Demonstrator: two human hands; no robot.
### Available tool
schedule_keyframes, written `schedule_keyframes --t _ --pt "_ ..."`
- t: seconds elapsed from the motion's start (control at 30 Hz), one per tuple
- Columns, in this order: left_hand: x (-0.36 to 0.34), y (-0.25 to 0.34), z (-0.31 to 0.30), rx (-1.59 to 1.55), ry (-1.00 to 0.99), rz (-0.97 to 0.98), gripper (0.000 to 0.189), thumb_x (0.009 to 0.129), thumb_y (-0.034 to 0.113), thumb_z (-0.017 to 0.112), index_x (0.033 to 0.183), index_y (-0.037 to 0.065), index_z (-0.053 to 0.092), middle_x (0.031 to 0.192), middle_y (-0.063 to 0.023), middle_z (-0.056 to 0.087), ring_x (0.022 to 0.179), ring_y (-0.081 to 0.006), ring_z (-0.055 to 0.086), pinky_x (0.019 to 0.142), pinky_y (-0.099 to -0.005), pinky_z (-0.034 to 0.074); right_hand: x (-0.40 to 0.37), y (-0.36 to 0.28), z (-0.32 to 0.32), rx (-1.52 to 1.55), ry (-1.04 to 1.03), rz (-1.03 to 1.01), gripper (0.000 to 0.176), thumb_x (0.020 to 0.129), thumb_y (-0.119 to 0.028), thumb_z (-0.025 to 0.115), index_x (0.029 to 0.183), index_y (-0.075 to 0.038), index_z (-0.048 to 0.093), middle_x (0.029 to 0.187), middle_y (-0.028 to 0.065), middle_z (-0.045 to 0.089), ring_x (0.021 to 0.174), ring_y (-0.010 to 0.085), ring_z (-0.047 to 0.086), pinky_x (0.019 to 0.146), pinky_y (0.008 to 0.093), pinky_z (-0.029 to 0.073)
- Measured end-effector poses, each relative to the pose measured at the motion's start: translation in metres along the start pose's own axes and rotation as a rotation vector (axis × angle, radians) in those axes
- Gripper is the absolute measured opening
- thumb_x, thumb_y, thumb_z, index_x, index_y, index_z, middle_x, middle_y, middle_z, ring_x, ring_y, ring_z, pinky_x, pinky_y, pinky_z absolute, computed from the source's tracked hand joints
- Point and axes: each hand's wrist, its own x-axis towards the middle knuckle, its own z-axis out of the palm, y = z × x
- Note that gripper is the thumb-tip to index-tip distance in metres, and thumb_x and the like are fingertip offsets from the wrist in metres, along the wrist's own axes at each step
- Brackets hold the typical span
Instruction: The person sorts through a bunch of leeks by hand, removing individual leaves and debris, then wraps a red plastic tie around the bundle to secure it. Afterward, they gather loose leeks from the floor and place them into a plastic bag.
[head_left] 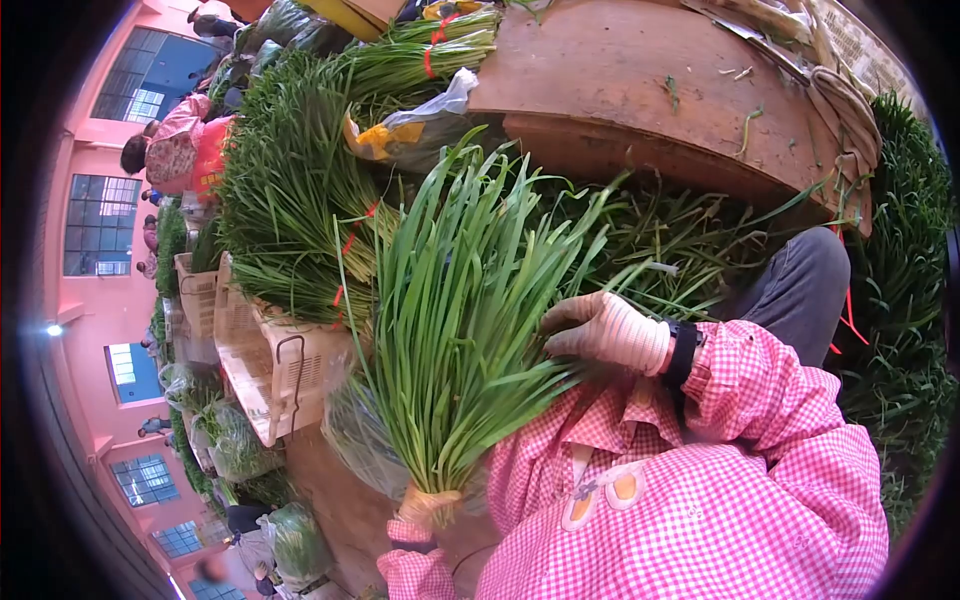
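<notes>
My left hand [432, 506] is wrapped round the pale stalk base of a bunch of long, flat green leaves that look like garlic chives [455, 330]. The leaves fan out away from that hand. My right hand [605, 332], in a whitish knit glove with a dark band at the wrist, is beside the edge of the bunch. Its fingers are curved with a gap between them, and I see nothing gripped in them. Loose leaves [670, 240] lie in a heap just past the right hand.
Piled chives [290, 190] with red ties lie next to cream plastic crates [300, 360]. A brown board [640, 80] carries leaf scraps. More greens [905, 300] lie beside my knee [810, 280]. A clear plastic bag [360, 430] sits behind the bunch. Other people [185, 155] are further off.
</notes>
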Motion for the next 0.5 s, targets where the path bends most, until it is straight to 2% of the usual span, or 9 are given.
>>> schedule_keyframes --t 0.1,0.13,0.23,0.33,0.43,0.5 --pt "0.003 -0.003 -0.005 0.013 -0.026 0.015 0.053 0.06 0.002 0.081 0.107 0.0 0.056 0.082 -0.0115 0.063 0.068 -0.0234 0.063 0.053 -0.0339 0.053 0.001 0.017 0.003 -0.031 -0.013 -0.113 0.025 0.078 -0.011 0.066 0.101 -0.001 0.062 0.088 0.003 0.064 0.083 0.0093 0.058 0.077 0.0245 0.048" --pt "0.005 -0.005 -0.008 0.015 -0.035 0.021 0.053 0.06 0.002 0.081 0.106 0.0 0.056 0.081 -0.0117 0.063 0.067 -0.0236 0.063 0.053 -0.0341 0.053 0.001 0.02 0.003 0.008 -0.017 -0.091 0.024 0.078 -0.01 0.067 0.1 -0.001 0.062 0.087 0.0027 0.064 0.083 0.0094 0.058 0.076 0.0245 0.048" --pt "0.006 -0.007 -0.018 0.037 -0.069 -0.106 0.067 0.062 0.001 0.08 0.122 0.005 0.049 0.115 -0.0086 0.058 0.105 -0.0228 0.056 0.085 -0.0353 0.05 -0.001 0.02 0.002 0.115 -0.021 -0.047 0.022 0.078 -0.01 0.067 0.097 -0.001 0.062 0.087 0.0025 0.063 0.08 0.0095 0.057 0.074 0.0241 0.048" --pt "0.004 0.0 -0.009 0.049 -0.054 -0.083 0.066 0.061 0.002 0.081 0.12 0.005 0.051 0.112 -0.0086 0.059 0.101 -0.0224 0.058 0.083 -0.0348 0.051 0.005 0.025 0.003 0.166 0.008 -0.035 0.024 0.075 -0.014 0.068 0.095 -0.002 0.063 0.08 0.0018 0.062 0.072 0.0092 0.055 0.066 0.0237 0.046" --pt "0.007 -0.008 -0.012 0.053 -0.004 -0.001 0.052 0.061 0.003 0.081 0.107 0.0 0.056 0.082 -0.0114 0.063 0.069 -0.0233 0.063 0.055 -0.034 0.054 0.011 0.027 0.002 0.137 -0.026 -0.04 0.024 0.074 -0.015 0.068 0.094 -0.003 0.063 0.08 0.0022 0.061 0.073 0.0107 0.056 0.067 0.025 0.046" --pt "0.006 -0.007 -0.013 0.077 -0.024 -0.02 0.052 0.061 0.002 0.08 0.107 0.001 0.056 0.083 -0.0107 0.063 0.069 -0.0225 0.063 0.056 -0.033 0.053 0.013 0.029 0.003 0.028 -0.011 -0.084 0.024 0.073 -0.016 0.069 0.093 -0.003 0.063 0.079 0.0039 0.061 0.073 0.0133 0.057 0.068 0.0266 0.046"
